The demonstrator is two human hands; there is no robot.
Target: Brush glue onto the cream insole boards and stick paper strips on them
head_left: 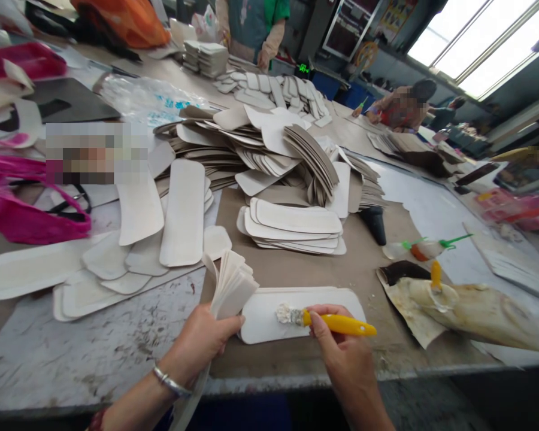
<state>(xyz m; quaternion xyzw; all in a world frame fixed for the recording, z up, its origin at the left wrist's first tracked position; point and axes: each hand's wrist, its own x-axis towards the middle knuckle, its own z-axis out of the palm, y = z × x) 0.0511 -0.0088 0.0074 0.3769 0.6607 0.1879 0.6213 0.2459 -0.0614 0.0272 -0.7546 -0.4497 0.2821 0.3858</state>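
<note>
My right hand (344, 353) grips a yellow-handled brush (341, 323), its bristles caked with a whitish paste and resting on a flat white panel with rounded corners (260, 326). A bundle of thin cream strips (234, 284) is held in my left hand (206, 335), fanned out at the top, with the lower ends hanging past the table edge. My left thumb is close to the panel's left end. Just beyond lies a small stack of similar white panels (296, 218). More panels (182, 215) overlap loosely to the left.
Behind the stack is a large heap of grey-backed panels (251, 143). On the right, a stained container (471, 302) holds another yellow-handled tool, near small green-tipped bottles (431, 248). Pink bags (31, 203) lie at left. Another person (256, 30) stands across the table.
</note>
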